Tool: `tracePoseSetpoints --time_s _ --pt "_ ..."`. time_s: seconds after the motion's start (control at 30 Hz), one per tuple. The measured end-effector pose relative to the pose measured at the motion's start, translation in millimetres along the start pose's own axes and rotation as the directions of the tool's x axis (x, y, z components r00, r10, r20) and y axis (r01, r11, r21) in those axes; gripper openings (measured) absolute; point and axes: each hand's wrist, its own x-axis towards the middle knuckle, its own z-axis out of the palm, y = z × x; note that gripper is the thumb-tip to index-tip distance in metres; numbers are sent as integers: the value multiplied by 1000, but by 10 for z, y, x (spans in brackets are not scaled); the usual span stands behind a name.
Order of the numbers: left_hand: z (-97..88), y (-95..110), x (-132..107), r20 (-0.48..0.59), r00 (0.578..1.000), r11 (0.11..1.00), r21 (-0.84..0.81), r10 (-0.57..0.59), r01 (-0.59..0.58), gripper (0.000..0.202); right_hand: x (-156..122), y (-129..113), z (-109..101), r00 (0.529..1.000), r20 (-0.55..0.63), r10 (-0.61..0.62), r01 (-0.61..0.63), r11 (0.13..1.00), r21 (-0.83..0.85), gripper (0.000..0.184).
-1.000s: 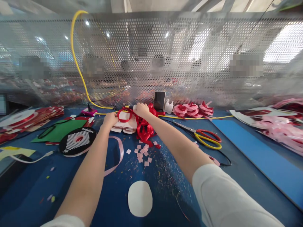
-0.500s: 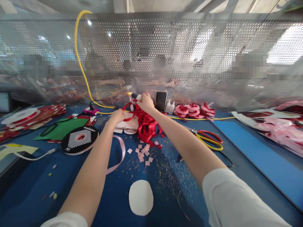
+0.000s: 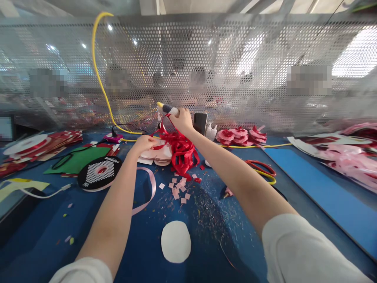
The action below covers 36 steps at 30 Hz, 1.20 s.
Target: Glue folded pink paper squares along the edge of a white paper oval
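My right hand (image 3: 183,120) is raised above the far part of the blue table (image 3: 147,243), closed round a pen-shaped tool (image 3: 165,108) with a yellow tip and dark body. A tangle of red ribbon (image 3: 182,151) hangs from that hand down to the table. My left hand (image 3: 144,143) lies closed on the ribbon's left end, on top of some pale card pieces (image 3: 157,154).
A black ribbon spool (image 3: 100,171) with loose pink ribbon (image 3: 149,192) lies left. Small paper squares (image 3: 178,188) and a white oval (image 3: 176,241) sit nearer me. Scissors (image 3: 262,169), a phone (image 3: 200,123), red ribbon flowers (image 3: 238,136), a yellow cable (image 3: 101,86) and a perforated screen (image 3: 265,70) stand behind.
My right hand has lifted the tool from the table up and slightly right, pulling the red ribbon tangle up with it. My left hand has stayed on the ribbon end.
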Motion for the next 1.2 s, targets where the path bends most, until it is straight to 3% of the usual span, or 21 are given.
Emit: tracePoseSetpoints --time_s 0.1,0.17,0.23,0.3,0.37,0.43,0.5,0.57,0.67,0.8,0.93,1.03,1.1,1.2 --pt "-5 14 20 -158 981 983 -157 -116 91 38 -29 15 10 1000 8 -2 2 1000 19 27" --pt "44 83 49 -181 971 949 -298 -158 99 37 -68 26 19 1000 18 -17 16 1000 27 28" --pt "106 192 83 -137 975 889 -447 -174 95 38 -132 25 34 999 30 -40 39 999 33 31" --pt "157 320 114 -69 983 810 -578 -173 102 53 -226 9 61 996 51 -76 74 996 39 35" --pt "187 438 139 -18 985 735 -669 -169 114 65 -337 -16 91 988 87 -128 125 991 47 41" --pt "198 521 153 9 985 684 -719 -171 125 64 -433 -28 111 968 147 -204 197 978 62 47" --pt "195 563 152 22 983 662 -737 -183 140 52 -483 1 107 929 235 -285 272 958 85 48" --pt "173 574 130 23 981 663 -733 -194 149 36 -481 85 80 889 322 -326 312 945 95 38" --pt "96 582 58 13 984 692 -709 -179 135 25 -449 277 49 882 381 -279 292 956 23 34" --pt "-79 621 -79 34 994 784 -613 -101 100 25 -528 431 157 866 455 -208 288 951 -112 50" --pt "-276 642 -187 57 998 860 -509 -15 42 26 -628 411 334 787 564 -249 378 918 -123 44" --pt "-374 603 -212 44 999 876 -482 19 4 26 -583 461 315 744 605 -284 426 899 -103 38" --pt "-391 549 -195 13 1000 879 -476 25 -16 26 -513 567 212 738 614 -280 431 896 -109 37" --pt "-349 447 -131 -40 999 887 -462 12 -29 28 -406 766 -8 776 569 -272 412 902 -131 38"
